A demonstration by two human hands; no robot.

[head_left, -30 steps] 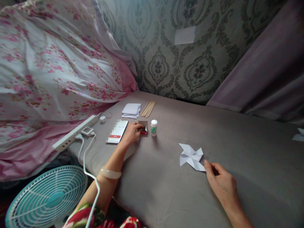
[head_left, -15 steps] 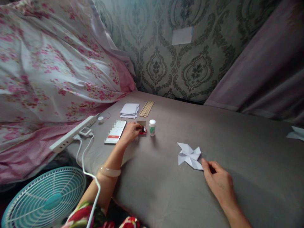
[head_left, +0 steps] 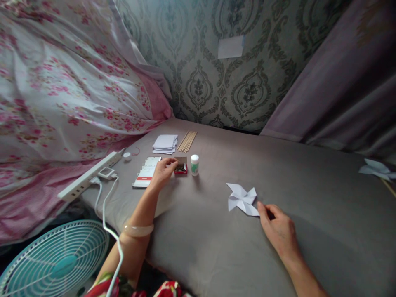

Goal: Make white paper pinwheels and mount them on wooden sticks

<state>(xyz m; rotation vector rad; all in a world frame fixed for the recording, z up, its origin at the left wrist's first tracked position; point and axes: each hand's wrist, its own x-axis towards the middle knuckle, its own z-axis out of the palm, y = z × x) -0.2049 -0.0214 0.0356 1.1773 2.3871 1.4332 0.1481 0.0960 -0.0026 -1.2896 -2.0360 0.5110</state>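
Note:
A folded white paper pinwheel (head_left: 242,199) lies on the grey cloth, one of its tips pinched between the thumb and fingers of my right hand (head_left: 279,229). My left hand (head_left: 163,172) is just left of a small open red box (head_left: 181,168) that holds many small dark pieces. Its thumb and fingertips are pressed together; whatever they hold is too small to make out. Under and beside that hand is a phone (head_left: 144,176) with a lit screen. A white bottle with a green label (head_left: 194,166) stands right of the box.
Behind the box lie a stack of white paper squares (head_left: 165,143) and several wooden sticks (head_left: 187,141). A power strip (head_left: 89,175) with white cables runs along the left edge, above a teal fan (head_left: 64,266). Another paper pinwheel (head_left: 374,169) with a stick is at far right.
My left hand has drawn back leftward out of the red box, so its contents now show. My right hand still pinches the pinwheel. The view has shifted slightly to the right.

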